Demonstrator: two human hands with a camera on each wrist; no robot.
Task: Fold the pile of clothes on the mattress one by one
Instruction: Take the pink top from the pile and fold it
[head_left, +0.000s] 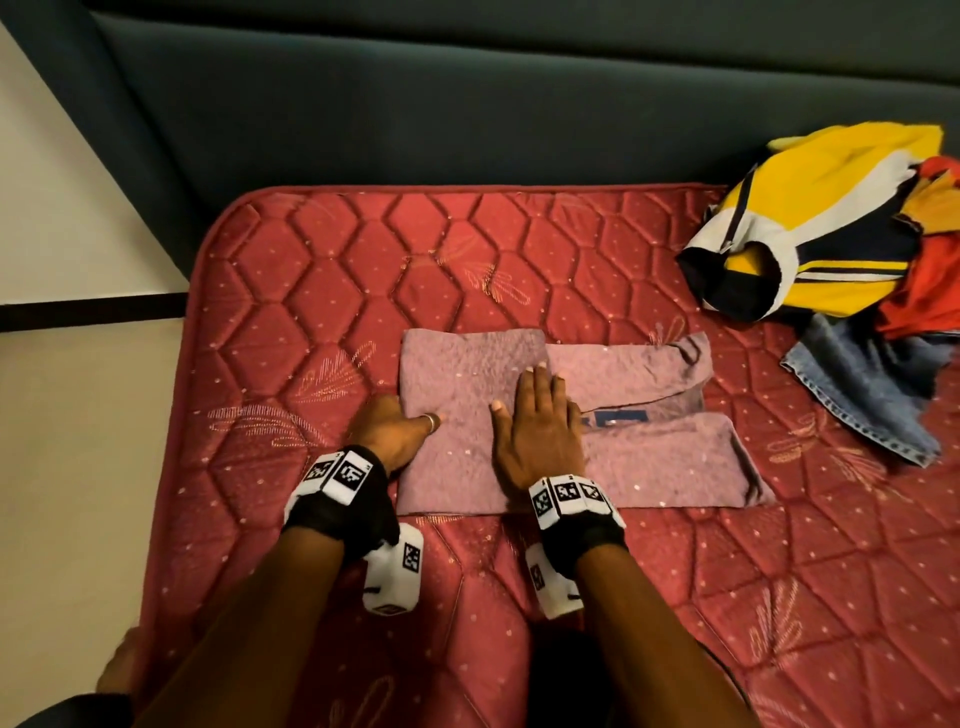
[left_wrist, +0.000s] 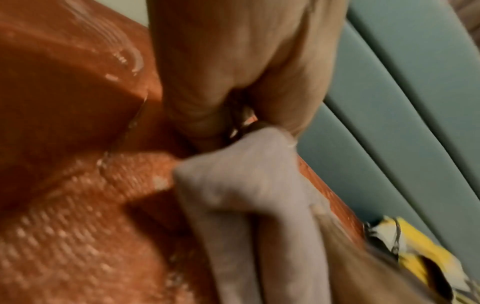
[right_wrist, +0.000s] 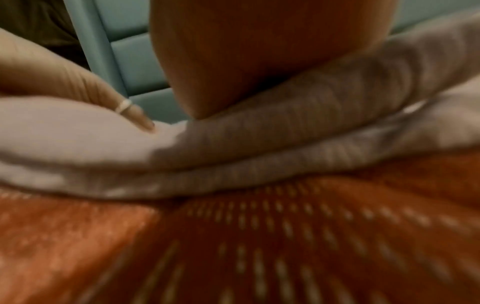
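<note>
From the head view: right hand (head_left: 535, 421) flat, fingers straight, pressing the half-folded mauve textured garment (head_left: 467, 374) at the middle of the red quilted mattress (head_left: 311, 270). Only in the left wrist view: left hand (left_wrist: 233, 82) pinching the garment's left edge, fingers tucked under the fold. At the far right, well apart, an unfolded heap: yellow, white and navy jersey (head_left: 810, 228), blue denim piece (head_left: 857, 389). Beyond, dark teal padded headboard (head_left: 467, 104).
</note>
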